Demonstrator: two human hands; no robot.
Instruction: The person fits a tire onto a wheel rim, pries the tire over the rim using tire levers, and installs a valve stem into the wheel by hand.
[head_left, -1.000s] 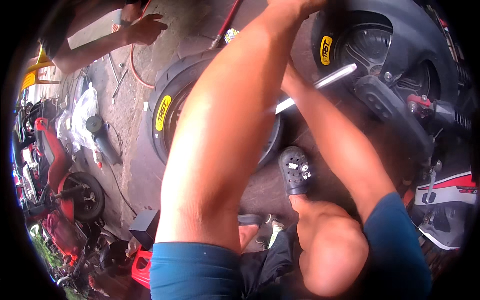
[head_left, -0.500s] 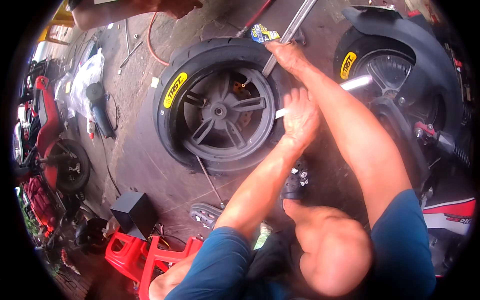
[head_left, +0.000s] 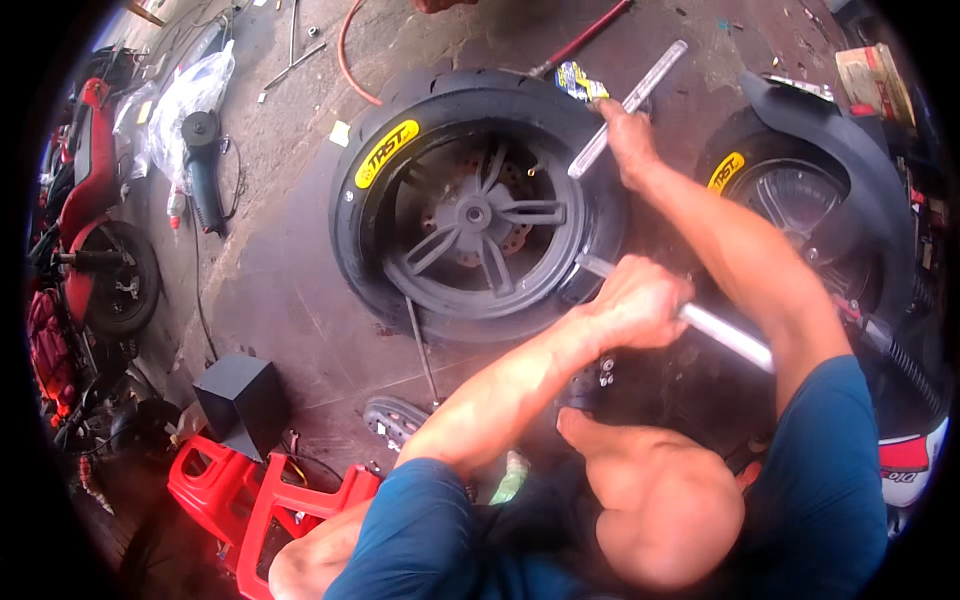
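A scooter wheel (head_left: 475, 216) with a black tire (head_left: 364, 255) lies flat on the floor in front of me, a yellow label on its sidewall. My left hand (head_left: 645, 302) is wrapped round a silver tire lever (head_left: 728, 336), whose tip reaches the rim's right edge. Farther off, my right hand (head_left: 628, 140) grips a second tire lever (head_left: 656, 78); its lower end is over the tire's upper right side. Whether that end is tucked under the bead cannot be told. A thin metal rod (head_left: 420, 350) sticks out from the near side of the tire.
To the right is a second wheel under a black fender (head_left: 850, 150). Red plastic stools (head_left: 262, 520), a black box (head_left: 243, 400) and an angle grinder (head_left: 203, 170) are on the left, beyond them a red motorbike (head_left: 90, 190). A red hose (head_left: 585, 38) runs behind the tire.
My left hand has gone from flat and open to wrapped round its lever, and has moved nearer me. My right hand's lever has tilted. The view has shifted, and the wheel appears turned.
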